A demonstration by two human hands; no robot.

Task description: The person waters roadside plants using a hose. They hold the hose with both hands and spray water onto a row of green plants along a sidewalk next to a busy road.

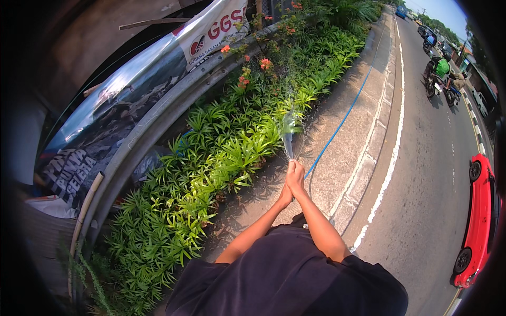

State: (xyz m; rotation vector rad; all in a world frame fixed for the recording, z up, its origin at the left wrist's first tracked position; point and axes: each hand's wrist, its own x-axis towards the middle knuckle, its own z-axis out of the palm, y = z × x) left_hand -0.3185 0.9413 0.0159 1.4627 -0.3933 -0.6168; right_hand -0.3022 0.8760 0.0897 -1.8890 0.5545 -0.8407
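Water (pixel 291 130) sprays in a thin fan from my two hands, which are held together in front of my body. My right hand (pixel 295 175) grips the end of a blue garden hose (pixel 340 122), with the thumb side at the outlet. Pressed against it from the left is my left hand (pixel 286 194), also around the hose end and partly covered by the right. The hose mouth itself is hidden by the fingers. Ahead of the hands, the spray reaches leafy green plants (pixel 237 150) and orange-red flowers (pixel 265 64).
A concrete sidewalk (pixel 336 94) carries the hose beside the curb. To the right, the road (pixel 423 166) holds a red car (pixel 477 221) and motorcycles with riders (pixel 437 73). A metal guardrail (pixel 138 130), a printed banner (pixel 118 106) and a bamboo pole (pixel 85 213) line the left.
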